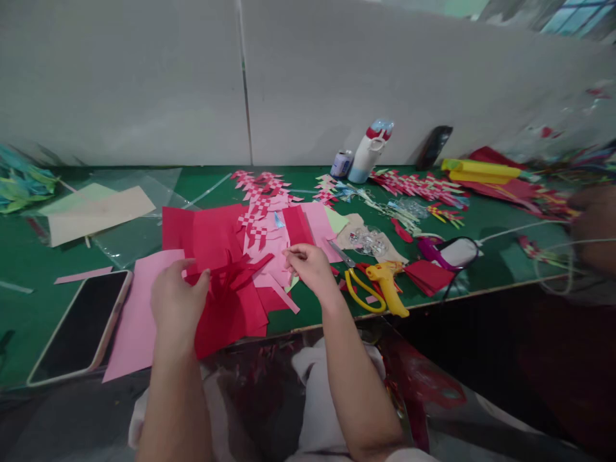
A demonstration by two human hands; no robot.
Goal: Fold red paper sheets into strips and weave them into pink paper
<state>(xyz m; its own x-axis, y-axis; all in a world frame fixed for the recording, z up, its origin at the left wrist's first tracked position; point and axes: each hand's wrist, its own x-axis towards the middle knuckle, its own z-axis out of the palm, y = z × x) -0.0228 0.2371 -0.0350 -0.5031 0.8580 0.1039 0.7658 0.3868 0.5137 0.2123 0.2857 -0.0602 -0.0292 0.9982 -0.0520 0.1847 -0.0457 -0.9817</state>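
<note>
My left hand (179,300) is over a pink paper sheet (139,321) and red sheets (205,231), thumb and fingers apart. Close to its thumb lies a loose heap of red paper strips (231,273). To the right, my right hand (308,266) has its fingers closed in a pinch above pink paper; what is between the fingertips, if anything, is too small to make out. Just beyond it are a dark red paper stack (297,226) and woven pink-and-red paper pieces (260,208). A pink strip (283,295) lies below the right hand.
A phone (81,324) lies at left. Scissors (363,289) and a yellow glue gun (387,285) are near the front edge, beside red paper squares (428,276). A bottle (370,154) and a small can (341,165) stand by the wall. Another person's blurred arm (594,224) is at far right.
</note>
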